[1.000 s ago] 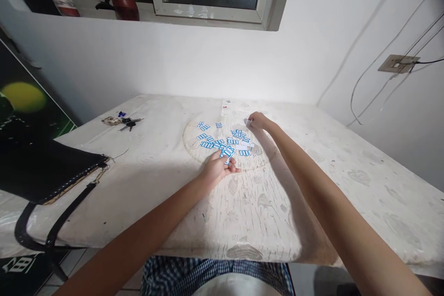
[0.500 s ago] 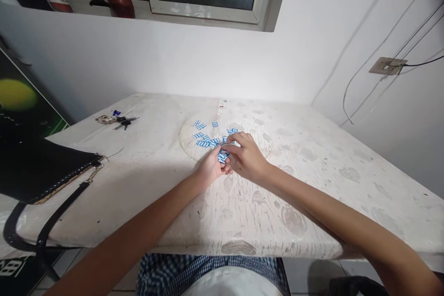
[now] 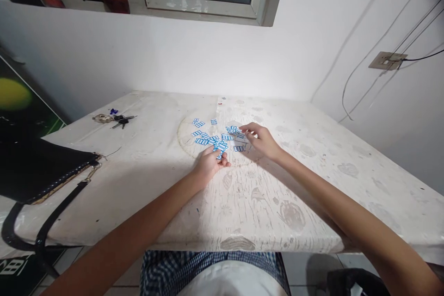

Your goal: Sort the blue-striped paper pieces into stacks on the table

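Small flat pieces with blue outlines on white (image 3: pixel 204 138) lie scattered and overlapping on the table. My left hand (image 3: pixel 208 162) is closed on several of these pieces (image 3: pixel 221 147), with the thumb on top and the other fingers curled below. To the right, my right hand (image 3: pixel 262 139) is just above the table, its index finger and thumb a little apart beside a cluster of pieces (image 3: pixel 233 129). Nothing shows between those fingers. One more piece (image 3: pixel 239 148) lies just below and left of my right hand.
A patterned cloth (image 3: pixel 291 212) covers the table. Keys (image 3: pixel 121 121) lie at the back left, beside a small blue item (image 3: pixel 114 111). A black bag (image 3: pixel 45 171) with a strap rests at the left edge. The wall and window (image 3: pixel 204 7) stand behind.
My right hand has moved away from my left hand, to the right and slightly farther back. My left hand still holds its pieces. The whole view has shifted slightly.
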`<state>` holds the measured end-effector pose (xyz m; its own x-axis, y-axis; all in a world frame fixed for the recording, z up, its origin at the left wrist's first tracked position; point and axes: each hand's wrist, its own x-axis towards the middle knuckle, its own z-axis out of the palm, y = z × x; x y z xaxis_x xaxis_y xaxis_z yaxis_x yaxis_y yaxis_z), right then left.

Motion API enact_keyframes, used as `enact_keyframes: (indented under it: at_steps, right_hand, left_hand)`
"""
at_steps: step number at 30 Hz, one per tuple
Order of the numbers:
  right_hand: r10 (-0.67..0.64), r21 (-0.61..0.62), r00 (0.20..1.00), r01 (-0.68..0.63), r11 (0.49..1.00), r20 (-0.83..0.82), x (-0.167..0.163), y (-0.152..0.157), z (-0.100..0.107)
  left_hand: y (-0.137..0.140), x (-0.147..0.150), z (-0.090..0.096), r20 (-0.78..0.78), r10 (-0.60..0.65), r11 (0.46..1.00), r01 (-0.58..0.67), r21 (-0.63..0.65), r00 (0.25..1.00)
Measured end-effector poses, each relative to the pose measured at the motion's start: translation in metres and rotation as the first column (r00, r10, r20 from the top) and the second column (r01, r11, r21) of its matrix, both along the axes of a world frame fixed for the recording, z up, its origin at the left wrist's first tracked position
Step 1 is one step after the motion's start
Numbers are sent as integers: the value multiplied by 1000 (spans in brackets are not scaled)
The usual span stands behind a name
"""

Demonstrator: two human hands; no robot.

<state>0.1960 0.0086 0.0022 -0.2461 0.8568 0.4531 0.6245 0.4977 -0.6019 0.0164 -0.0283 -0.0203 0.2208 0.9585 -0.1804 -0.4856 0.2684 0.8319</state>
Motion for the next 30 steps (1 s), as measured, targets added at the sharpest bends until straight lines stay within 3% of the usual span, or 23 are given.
enact_keyframes:
  at_steps: [3,8,15,25,30]
  right_hand:
    - [-24,-101,983,43,994,180,16,15,-8]
    - [21,52,942,-41,998,334,18,21,-26]
    - [-50,46,966,39,998,254,4,21,-36]
    - [-27,34,967,19,999,252,1,17,-34]
    - [-40,-17,991,43,999,127,-1,14,-31]
  left_hand:
    - [1,0,3,0,93,995,-93,-28,996]
    - [2,1,5,-6,133,989,-133,-65,991]
    - [3,2,5,36,122,990,-119,-71,992]
    - [3,2,5,40,108,992,-105,-74,993]
    - [3,2,5,41,113,990,-109,-89,993]
